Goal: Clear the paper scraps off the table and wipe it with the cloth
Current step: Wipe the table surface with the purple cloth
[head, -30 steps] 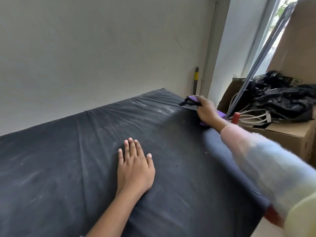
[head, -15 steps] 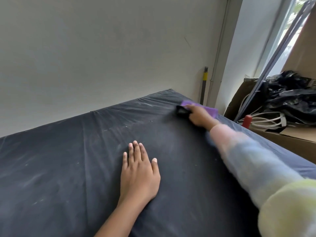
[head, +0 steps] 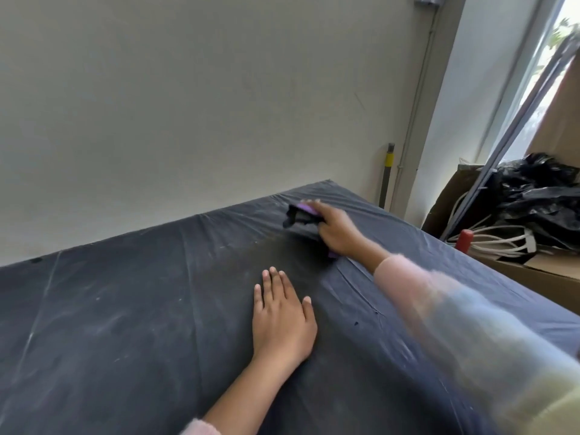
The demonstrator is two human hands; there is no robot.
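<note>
The table (head: 125,309) is wrapped in a dark, wrinkled cover marked with whitish streaks. Its far edge runs along the pale wall (head: 219,89). Its right edge runs from the far right corner diagonally toward the near right.

The cloth (head: 301,215), purple and black, lies on the cover near the far right corner, inside both edges. The right hand (head: 337,233) lies on top of it, arm stretched out in a pale fuzzy sleeve (head: 439,302). The fingers reach over the cloth and press it down. Motion blur hides whether they curl round it, so the grip cannot be told. A bunched black fold stands ahead of the fingertips, and a purple corner shows under the heel of the hand.

The left hand (head: 282,324) rests flat on the cover mid-table, fingers straight and close together, holding nothing. It is well apart from the cloth. A broad stretch of cover extends to its left. A few small dark specks (head: 356,324) lie between the two arms.

Beyond the right edge stands a cardboard box (head: 549,271) holding a black plastic bag (head: 539,196), white cables (head: 502,240) and a red handle (head: 464,239). A grey rod (head: 518,120) leans over the box toward the window. A pole with a yellow band (head: 389,171) stands by the wall, just behind the far right corner.
</note>
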